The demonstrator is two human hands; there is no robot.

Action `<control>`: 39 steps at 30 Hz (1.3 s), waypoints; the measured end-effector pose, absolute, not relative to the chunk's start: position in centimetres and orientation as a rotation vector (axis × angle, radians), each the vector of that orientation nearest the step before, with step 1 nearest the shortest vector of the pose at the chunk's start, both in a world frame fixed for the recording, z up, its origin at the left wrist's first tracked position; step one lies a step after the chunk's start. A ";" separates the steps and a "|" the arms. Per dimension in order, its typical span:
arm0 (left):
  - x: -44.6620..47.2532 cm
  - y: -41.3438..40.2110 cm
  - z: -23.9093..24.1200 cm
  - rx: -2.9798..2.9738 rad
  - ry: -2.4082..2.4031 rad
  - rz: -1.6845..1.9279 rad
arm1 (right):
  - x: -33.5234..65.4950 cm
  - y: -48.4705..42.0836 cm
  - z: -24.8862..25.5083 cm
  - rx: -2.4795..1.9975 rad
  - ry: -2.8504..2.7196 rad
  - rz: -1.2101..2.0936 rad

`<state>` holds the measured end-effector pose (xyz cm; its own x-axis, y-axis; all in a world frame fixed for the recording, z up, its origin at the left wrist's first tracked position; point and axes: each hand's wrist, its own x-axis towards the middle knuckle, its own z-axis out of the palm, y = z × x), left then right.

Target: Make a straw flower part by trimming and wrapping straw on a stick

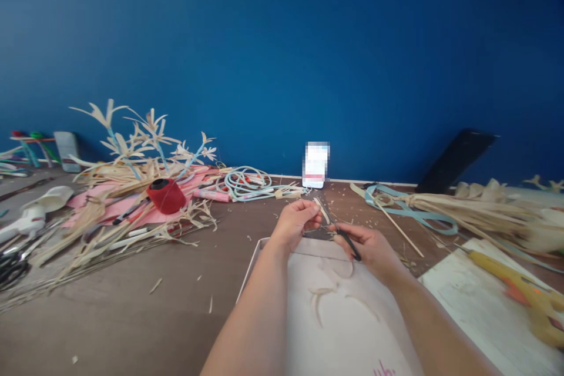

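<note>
Above the far edge of a white box lid (308, 317), my left hand (296, 223) pinches a short pale strip of dried husk (321, 209) between thumb and fingers. My right hand (368, 249) is closed on dark-handled scissors (350, 244), whose blades point up and left beside the strip. Whether the blades touch the strip is too small to tell. Curled pale offcuts (318, 299) lie on the white surface below my hands, and pink writing shows at its near edge.
Left stand husk flowers (110, 120) on blue stems, a red spool (166, 195), pink paper and more scissors (13, 267). A phone (315, 164) leans on the blue wall. Right are bundled husks (440, 205), blue ribbon and a yellow glue gun (506, 273) on a white board.
</note>
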<state>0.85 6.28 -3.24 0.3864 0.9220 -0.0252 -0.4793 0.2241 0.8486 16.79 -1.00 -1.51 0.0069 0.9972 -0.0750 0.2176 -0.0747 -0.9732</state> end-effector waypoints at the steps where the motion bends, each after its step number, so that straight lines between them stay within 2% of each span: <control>1: 0.9 6.3 -3.2 0.879 0.616 1.053 | 16.8 -0.9 -1.6 -1.416 -1.321 1.151; 15: 0.8 5.9 -2.9 0.979 0.553 0.984 | 17.5 -0.1 -2.9 -1.292 -1.003 1.093; 30: 1.2 6.1 -3.2 0.988 0.551 0.993 | 16.9 -0.1 -3.0 -1.202 -0.987 1.187; 39: 1.8 5.6 -3.0 1.033 0.616 1.016 | 16.6 -0.1 -3.0 -1.266 -1.056 1.131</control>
